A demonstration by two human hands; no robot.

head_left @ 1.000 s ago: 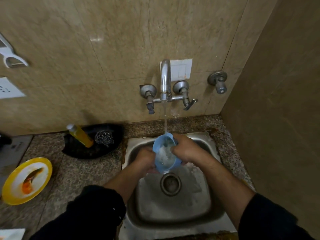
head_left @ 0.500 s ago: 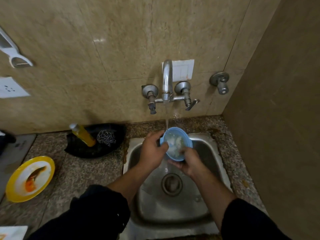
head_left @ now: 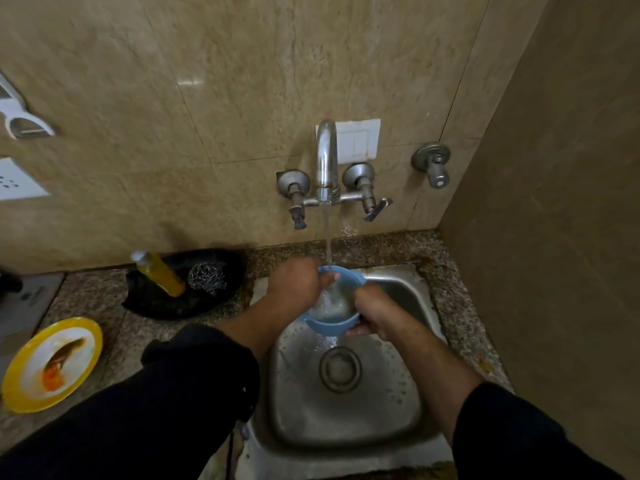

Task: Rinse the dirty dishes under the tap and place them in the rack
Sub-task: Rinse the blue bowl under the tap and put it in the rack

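Above the back half of the sink [head_left: 398, 410], the blue bowl [head_left: 334, 320] sat mouth-up under the tap [head_left: 326, 161], with the left hand [head_left: 294, 285] curled over its far-left rim and the right hand [head_left: 372, 310] clamped on its near-right wall.

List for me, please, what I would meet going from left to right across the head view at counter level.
In order: plate → bottle → scrubber → left hand → bowl → right hand.

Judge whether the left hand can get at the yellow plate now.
Probably not: the left hand holds the blue bowl under the tap. Once freed, nothing blocks its way to the yellow plate.
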